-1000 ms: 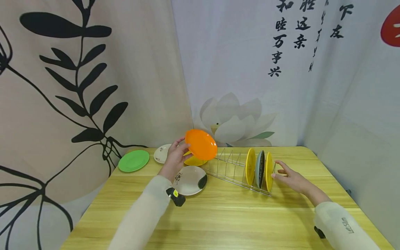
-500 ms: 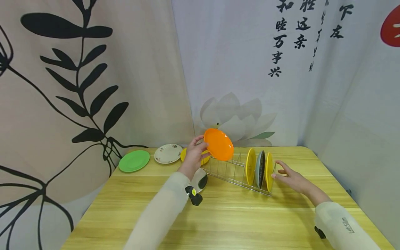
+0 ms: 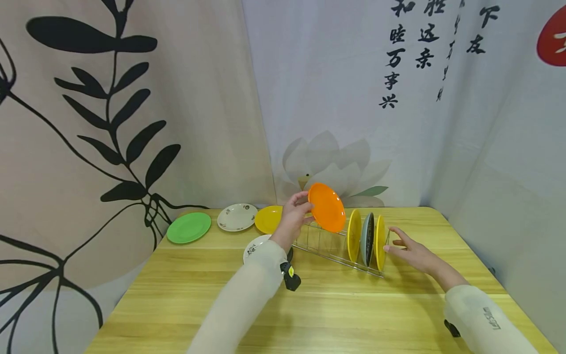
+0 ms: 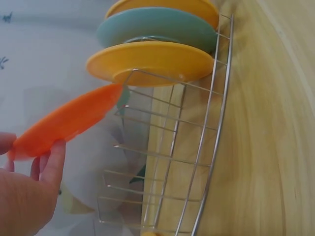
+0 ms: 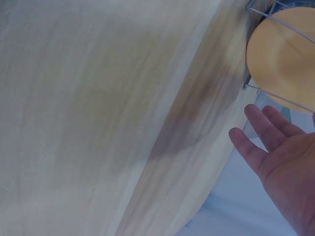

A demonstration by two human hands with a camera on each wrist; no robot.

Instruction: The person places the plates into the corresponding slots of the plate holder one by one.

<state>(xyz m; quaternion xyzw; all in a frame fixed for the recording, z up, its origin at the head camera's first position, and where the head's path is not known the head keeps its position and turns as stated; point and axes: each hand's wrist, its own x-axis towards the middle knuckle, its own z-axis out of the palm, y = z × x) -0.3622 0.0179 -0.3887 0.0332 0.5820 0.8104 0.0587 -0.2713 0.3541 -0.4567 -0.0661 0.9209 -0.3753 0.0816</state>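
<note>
The left sleeve [image 3: 247,300] hides part of the near white plate [image 3: 253,250]. The right wrist view's edge cuts off the right hand [image 5: 288,155] and a yellow plate [image 5: 288,59]; lettering [image 3: 491,318] on the right sleeve [image 3: 470,322] is too small to read.

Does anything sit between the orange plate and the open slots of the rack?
Nothing visible stands between the orange plate, held in the left hand, and the open slots of the rack. It would probably have to slip between the upright wires; the nearest racked yellow plate borders those slots.
</note>
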